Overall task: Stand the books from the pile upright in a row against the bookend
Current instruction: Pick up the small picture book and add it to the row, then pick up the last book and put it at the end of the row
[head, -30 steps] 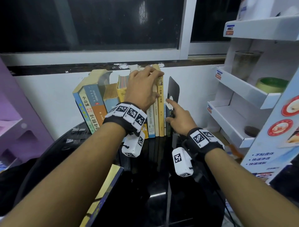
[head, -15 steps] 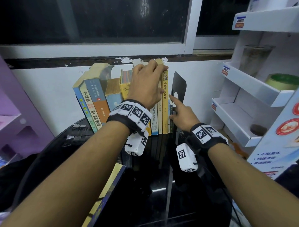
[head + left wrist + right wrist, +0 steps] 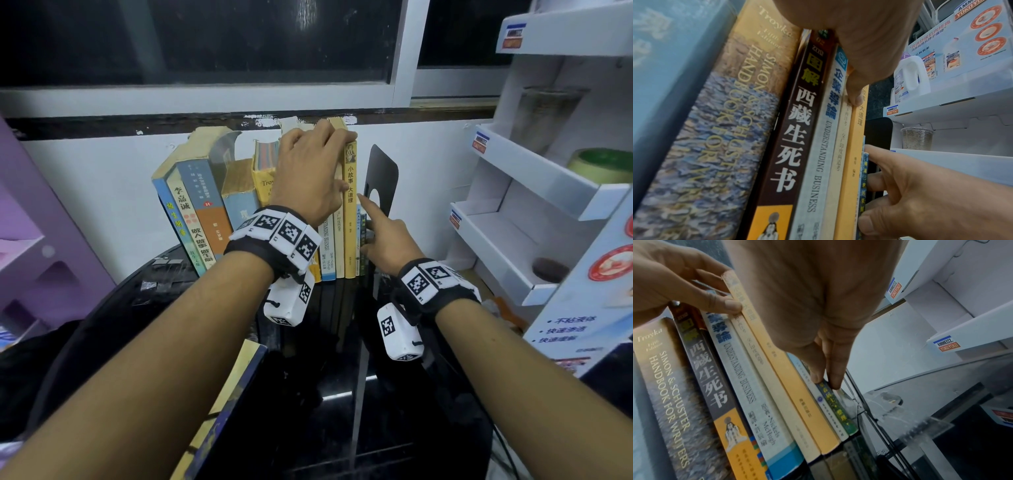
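Note:
A row of books stands on the black table against a black metal bookend (image 3: 380,178) at its right end. My left hand (image 3: 318,164) reaches over the tops of the tall books, fingers behind them and thumb (image 3: 725,305) on the spines by the yellow book (image 3: 350,233). My right hand (image 3: 376,233) presses straight fingers (image 3: 830,373) on the spines of the short thin books (image 3: 362,246) between the yellow book and the bookend, index finger out. At the row's left end, several books (image 3: 191,212) lean to the left.
One more book (image 3: 236,383) lies flat at the near left edge of the glossy black table (image 3: 342,411). A white display shelf (image 3: 531,205) with a plastic cup stands close on the right. A purple shelf unit (image 3: 34,240) is at the left, with a white wall behind.
My right hand has shifted slightly left, from the bookend's face to the thin books beside it. My left hand stays on the book tops.

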`<act>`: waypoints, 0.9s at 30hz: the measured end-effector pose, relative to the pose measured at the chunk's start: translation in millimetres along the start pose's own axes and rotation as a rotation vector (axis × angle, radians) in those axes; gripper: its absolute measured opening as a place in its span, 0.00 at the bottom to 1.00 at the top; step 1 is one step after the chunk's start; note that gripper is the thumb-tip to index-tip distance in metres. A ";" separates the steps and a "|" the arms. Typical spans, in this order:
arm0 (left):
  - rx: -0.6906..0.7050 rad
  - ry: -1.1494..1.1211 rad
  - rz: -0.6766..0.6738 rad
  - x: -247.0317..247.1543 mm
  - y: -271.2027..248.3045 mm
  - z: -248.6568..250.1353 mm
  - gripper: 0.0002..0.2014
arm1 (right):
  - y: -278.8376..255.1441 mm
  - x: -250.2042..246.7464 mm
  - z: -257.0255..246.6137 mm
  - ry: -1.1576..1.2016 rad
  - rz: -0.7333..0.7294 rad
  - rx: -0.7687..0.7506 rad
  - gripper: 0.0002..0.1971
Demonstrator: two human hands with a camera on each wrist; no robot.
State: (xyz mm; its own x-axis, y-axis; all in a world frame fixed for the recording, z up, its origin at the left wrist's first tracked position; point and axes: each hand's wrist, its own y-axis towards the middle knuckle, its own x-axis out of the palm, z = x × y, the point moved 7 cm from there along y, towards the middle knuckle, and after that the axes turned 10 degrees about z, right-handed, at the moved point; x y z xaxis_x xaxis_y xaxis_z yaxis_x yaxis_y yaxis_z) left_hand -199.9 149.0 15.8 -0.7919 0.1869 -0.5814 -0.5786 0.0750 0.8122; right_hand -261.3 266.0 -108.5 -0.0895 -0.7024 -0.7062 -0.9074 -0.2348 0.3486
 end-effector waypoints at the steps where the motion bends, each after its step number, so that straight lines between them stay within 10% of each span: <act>1: 0.004 0.003 0.002 -0.2 -0.1 0.1 0.31 | 0.5 0.8 -0.1 -0.004 0.000 -0.003 0.44; 27: 0.030 -0.046 -0.012 -20.0 -13.0 -5.8 0.32 | -16.3 -25.4 -23.6 -0.005 -0.056 0.006 0.38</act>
State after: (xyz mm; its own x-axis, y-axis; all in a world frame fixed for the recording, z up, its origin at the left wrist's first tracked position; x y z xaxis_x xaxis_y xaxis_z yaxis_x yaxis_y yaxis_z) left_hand -177.7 138.6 16.6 -0.7750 0.2303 -0.5885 -0.5811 0.1062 0.8068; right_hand -234.6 271.8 -81.7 -0.0403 -0.6845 -0.7279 -0.9136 -0.2697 0.3042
